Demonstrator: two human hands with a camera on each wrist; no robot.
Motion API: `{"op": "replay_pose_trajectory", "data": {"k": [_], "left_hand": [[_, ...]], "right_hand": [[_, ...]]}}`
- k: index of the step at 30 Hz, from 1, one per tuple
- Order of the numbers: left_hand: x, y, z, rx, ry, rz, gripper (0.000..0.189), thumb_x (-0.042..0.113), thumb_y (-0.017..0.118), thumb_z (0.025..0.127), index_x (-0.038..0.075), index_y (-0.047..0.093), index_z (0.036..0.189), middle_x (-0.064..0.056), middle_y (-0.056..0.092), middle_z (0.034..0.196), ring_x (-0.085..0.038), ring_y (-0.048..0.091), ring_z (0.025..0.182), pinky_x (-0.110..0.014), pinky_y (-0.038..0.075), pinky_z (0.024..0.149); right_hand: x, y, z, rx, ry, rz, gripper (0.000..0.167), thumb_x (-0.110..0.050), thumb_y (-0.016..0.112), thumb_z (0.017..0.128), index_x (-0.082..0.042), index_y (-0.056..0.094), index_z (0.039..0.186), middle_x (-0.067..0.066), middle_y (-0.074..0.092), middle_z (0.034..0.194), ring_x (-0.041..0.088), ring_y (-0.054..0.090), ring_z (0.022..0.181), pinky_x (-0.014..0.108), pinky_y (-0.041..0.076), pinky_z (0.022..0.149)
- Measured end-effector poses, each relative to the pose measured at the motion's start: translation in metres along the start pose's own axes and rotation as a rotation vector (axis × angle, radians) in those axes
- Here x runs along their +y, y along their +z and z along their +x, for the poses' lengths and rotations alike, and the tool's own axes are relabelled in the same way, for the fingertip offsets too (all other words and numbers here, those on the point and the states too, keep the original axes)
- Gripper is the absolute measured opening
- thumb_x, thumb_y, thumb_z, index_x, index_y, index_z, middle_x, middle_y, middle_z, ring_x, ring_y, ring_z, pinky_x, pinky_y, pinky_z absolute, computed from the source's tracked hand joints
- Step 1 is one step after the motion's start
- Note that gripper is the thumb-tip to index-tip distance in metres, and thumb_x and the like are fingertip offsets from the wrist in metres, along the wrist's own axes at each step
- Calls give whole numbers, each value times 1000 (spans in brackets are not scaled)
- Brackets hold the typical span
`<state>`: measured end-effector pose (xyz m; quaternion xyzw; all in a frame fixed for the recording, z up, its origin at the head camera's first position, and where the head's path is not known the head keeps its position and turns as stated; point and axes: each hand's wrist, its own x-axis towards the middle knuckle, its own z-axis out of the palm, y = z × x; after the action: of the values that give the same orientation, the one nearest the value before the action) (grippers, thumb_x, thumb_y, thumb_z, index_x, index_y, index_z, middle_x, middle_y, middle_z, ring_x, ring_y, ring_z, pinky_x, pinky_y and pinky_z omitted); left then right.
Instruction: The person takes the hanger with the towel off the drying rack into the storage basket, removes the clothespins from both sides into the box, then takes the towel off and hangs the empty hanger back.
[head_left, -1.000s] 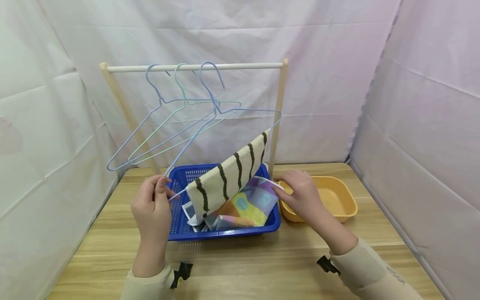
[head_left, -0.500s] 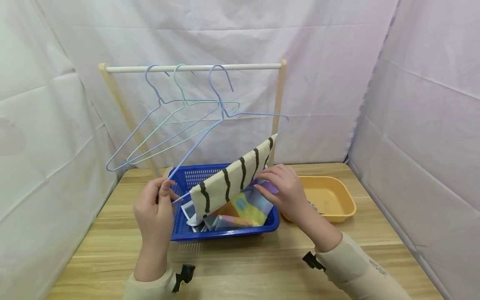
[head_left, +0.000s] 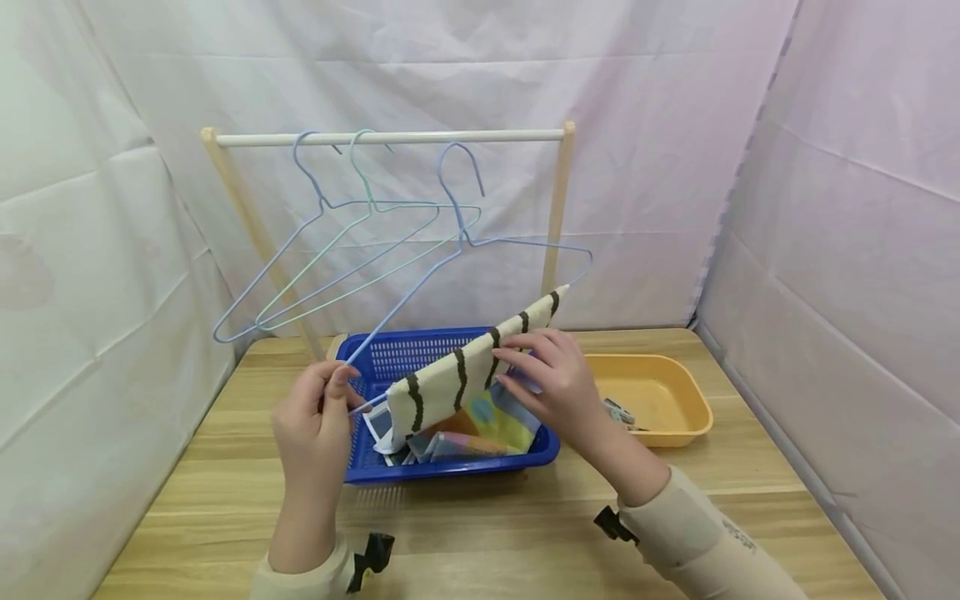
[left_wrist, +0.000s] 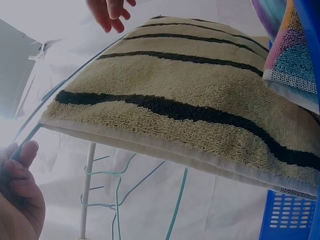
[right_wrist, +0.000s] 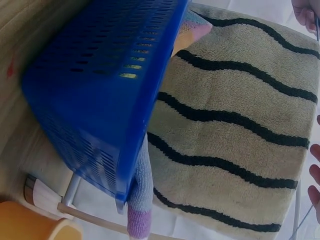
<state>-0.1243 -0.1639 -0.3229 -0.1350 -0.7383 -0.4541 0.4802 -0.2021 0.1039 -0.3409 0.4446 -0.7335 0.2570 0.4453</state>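
Observation:
A cream towel with wavy dark stripes [head_left: 442, 375] hangs folded over the bottom bar of a blue wire hanger [head_left: 408, 292], tilted above the blue basket [head_left: 450, 472]. My left hand [head_left: 318, 417] grips the hanger's left corner, its fingers round the wire. My right hand [head_left: 551, 379] is at the middle of the towel, fingers loosely extended. Whether the fingertips press on the cloth I cannot tell. In the right wrist view the striped towel [right_wrist: 225, 115] drapes down beside the basket wall [right_wrist: 95, 100]. A multicoloured towel [head_left: 502, 421] lies in the basket, partly hidden.
A wooden rack with a white rail [head_left: 495, 136] stands behind the basket. Another blue hanger [head_left: 255, 283] and a mint green hanger [head_left: 318, 254] hang from the rail. To the right is a yellow bin [head_left: 678, 400] with small clips [head_left: 618, 412] inside.
My right hand has left the multicoloured towel's edge and moved left and up to the striped towel. The held hanger has shifted right and slightly down, the towel with it.

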Motion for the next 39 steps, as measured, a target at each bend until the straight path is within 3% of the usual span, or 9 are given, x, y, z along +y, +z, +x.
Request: {"op": "replay_pose_trajectory", "data": {"k": [6, 12, 18, 30, 39], "left_hand": [[3, 0, -3, -47, 10, -18, 12, -4, 56, 96, -6, 62, 85, -9, 59, 58, -7, 50, 46, -13, 37, 42], [6, -1, -3, -84, 43, -14, 11, -5, 57, 95, -4, 63, 86, -8, 59, 61, -7, 48, 46, -14, 38, 41], [6, -2, -4, -104, 40, -18, 10, -7, 57, 94, -4, 62, 86, -8, 57, 60, -6, 46, 45, -14, 38, 41], [8, -2, -3, -95, 28, -39, 13, -1, 56, 97, -5, 62, 87, -7, 57, 61, -6, 46, 46, -14, 37, 41], [7, 0, -3, -31, -19, 1, 11, -4, 57, 95, -6, 62, 86, -8, 56, 58, -7, 50, 49, -14, 34, 41]], "right_hand": [[-1, 5, 1, 28, -26, 10, 32, -11, 83, 74, -5, 74, 104, 13, 68, 108, 32, 60, 100, 48, 46, 79], [-2, 8, 2, 38, -45, 13, 21, -16, 76, 86, -5, 75, 104, 10, 70, 103, 31, 61, 97, 48, 48, 80], [-2, 10, 2, 59, -69, 40, 13, -15, 73, 89, -4, 77, 96, 9, 71, 96, 29, 63, 91, 46, 49, 79], [-4, 9, 4, 143, -111, 75, 19, -15, 66, 95, -3, 75, 84, 8, 71, 90, 26, 64, 82, 42, 50, 71], [0, 11, 5, 111, -153, 121, 14, -10, 66, 94, -1, 73, 86, 11, 70, 96, 29, 66, 91, 47, 51, 83]]}}
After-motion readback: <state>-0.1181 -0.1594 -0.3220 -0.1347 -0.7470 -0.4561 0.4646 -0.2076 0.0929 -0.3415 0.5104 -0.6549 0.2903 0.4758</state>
